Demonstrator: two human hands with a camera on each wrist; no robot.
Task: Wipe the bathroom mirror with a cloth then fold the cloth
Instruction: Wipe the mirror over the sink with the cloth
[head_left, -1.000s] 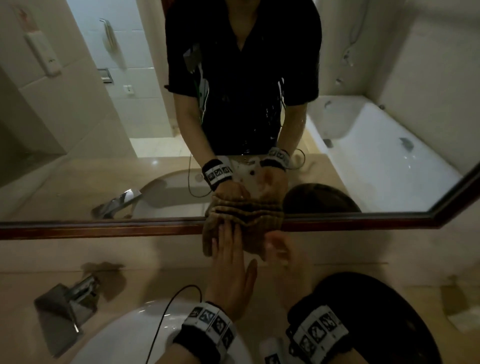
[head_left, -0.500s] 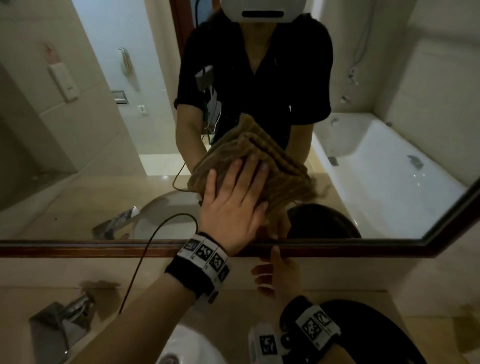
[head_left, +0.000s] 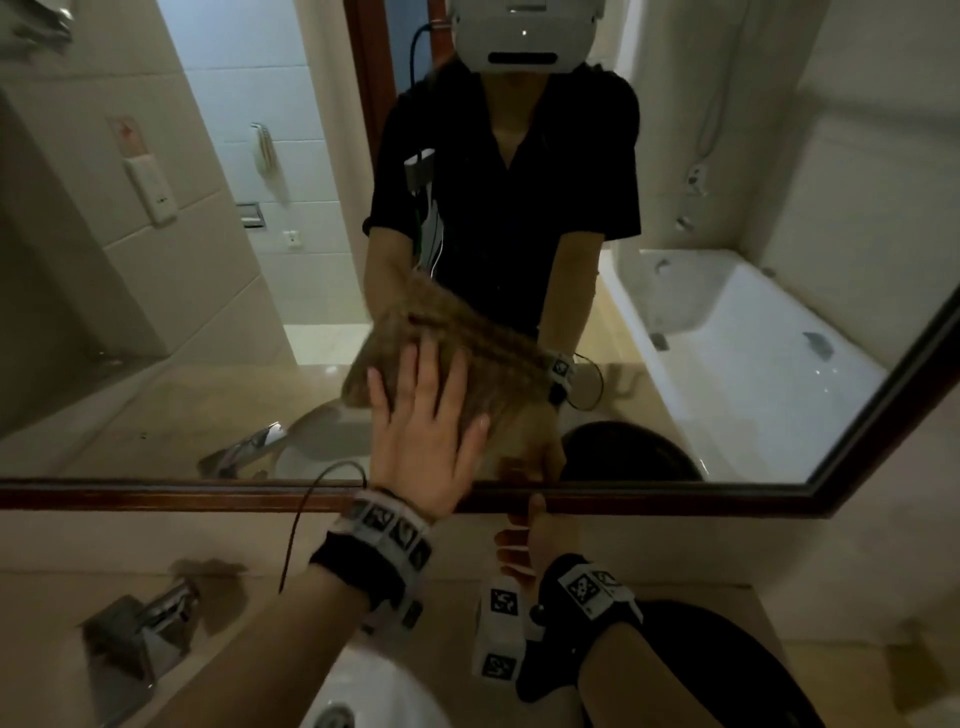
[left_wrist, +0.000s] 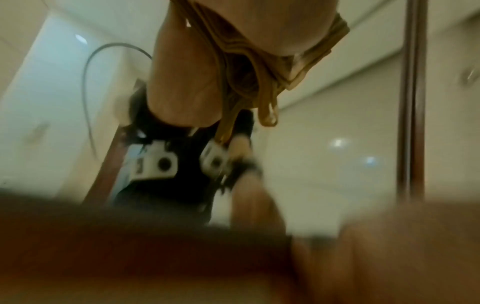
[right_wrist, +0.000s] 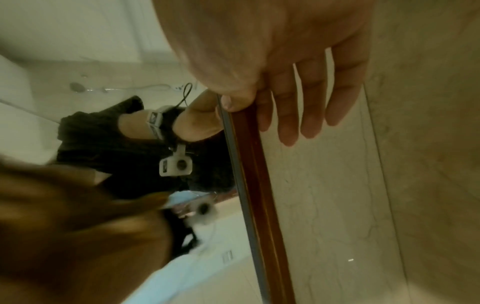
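Observation:
A folded brown ribbed cloth (head_left: 467, 348) lies flat against the lower middle of the mirror (head_left: 208, 270). My left hand (head_left: 426, 421) presses it to the glass with straight, spread fingers. In the left wrist view the cloth (left_wrist: 262, 67) bunches in folds between my palm and the glass. Below it, my right hand (head_left: 524, 535) rests at the mirror's wooden frame (head_left: 156, 493). Its thumb touches the frame edge, and its fingers (right_wrist: 311, 98) hang straight over the frame and hold nothing.
A chrome faucet (head_left: 140, 629) stands at the lower left beside a white sink basin (head_left: 374, 686). At the lower right lies a round black object (head_left: 727, 654). A thin cable (head_left: 298, 519) loops from my left wrist. The bathtub (head_left: 737, 332) shows only as a reflection.
My left hand has slid the cloth up from the mirror's lower edge onto the glass. My right hand has come off the cloth and stays low by the frame.

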